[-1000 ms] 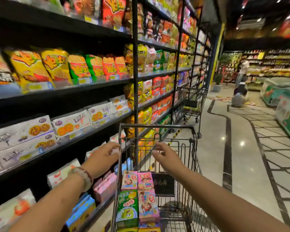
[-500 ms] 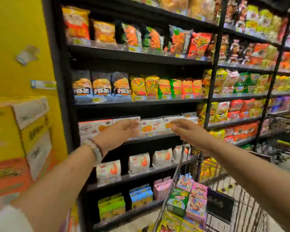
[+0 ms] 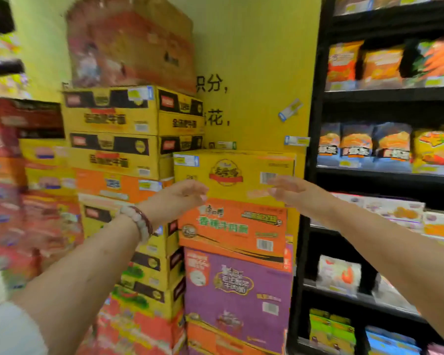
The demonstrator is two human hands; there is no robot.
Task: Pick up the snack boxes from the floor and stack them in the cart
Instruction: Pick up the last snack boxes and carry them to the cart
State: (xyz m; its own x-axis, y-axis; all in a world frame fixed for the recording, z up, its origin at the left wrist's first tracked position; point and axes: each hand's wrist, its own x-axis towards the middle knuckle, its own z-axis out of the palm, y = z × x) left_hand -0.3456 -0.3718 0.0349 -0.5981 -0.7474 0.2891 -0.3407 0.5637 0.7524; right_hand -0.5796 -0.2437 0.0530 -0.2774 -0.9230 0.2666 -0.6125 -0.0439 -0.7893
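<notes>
Both my arms are stretched out in front of me at chest height. My left hand (image 3: 177, 201), with a bead bracelet on its wrist, has relaxed fingers and holds nothing. My right hand (image 3: 295, 192) is also empty, fingers loosely extended. Both hover in front of a yellow carton (image 3: 231, 172) on top of a stack. The cart and the snack boxes inside it are out of view, and no floor shows.
Tall stacks of large cartons fill the left and middle: yellow ones (image 3: 128, 111), an orange one (image 3: 231, 226), a purple one (image 3: 239, 290). A yellow wall (image 3: 254, 60) stands behind. Black shelves (image 3: 385, 93) with snack bags line the right.
My view has swung left, away from the cart and the shelves to the stacked cartons by the yellow wall. Both hands stay raised and empty.
</notes>
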